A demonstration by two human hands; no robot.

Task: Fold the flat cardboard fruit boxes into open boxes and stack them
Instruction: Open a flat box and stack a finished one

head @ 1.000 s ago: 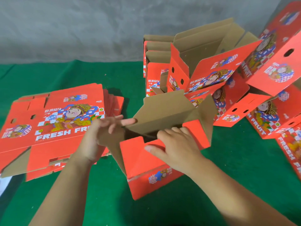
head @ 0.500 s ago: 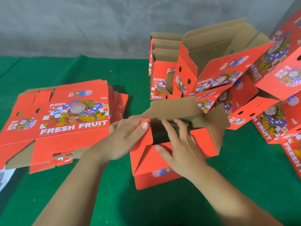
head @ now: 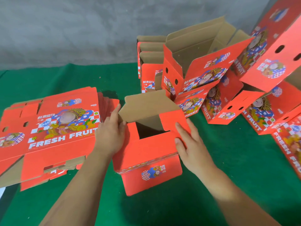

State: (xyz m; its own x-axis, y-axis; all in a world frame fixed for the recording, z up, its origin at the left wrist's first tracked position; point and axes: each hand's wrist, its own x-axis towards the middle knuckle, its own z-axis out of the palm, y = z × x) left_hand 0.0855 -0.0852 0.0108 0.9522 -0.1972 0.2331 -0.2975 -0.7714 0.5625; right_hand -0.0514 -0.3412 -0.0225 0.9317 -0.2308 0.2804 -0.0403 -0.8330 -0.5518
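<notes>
A red cardboard fruit box (head: pixel 149 165) stands half folded on the green cloth in front of me, end up, with its brown far flap (head: pixel 146 103) raised. My left hand (head: pixel 110 132) presses flat against the box's left side flap with straight fingers. My right hand (head: pixel 190 142) lies with straight fingers on the red right flap (head: pixel 172 121), pushing it down over the opening. A stack of flat red boxes (head: pixel 53 131) printed FRESH FRUIT lies to the left.
Folded open boxes (head: pixel 203 74) lie heaped behind and to the right, some tilted, reaching the right edge (head: pixel 276 51). A grey wall (head: pixel 81 30) runs along the back. Green cloth (head: pixel 228 160) covers the surface.
Both hands shifted outward onto the side flaps. The right red flap has come down over the opening, and the box's near flap now lies folded down.
</notes>
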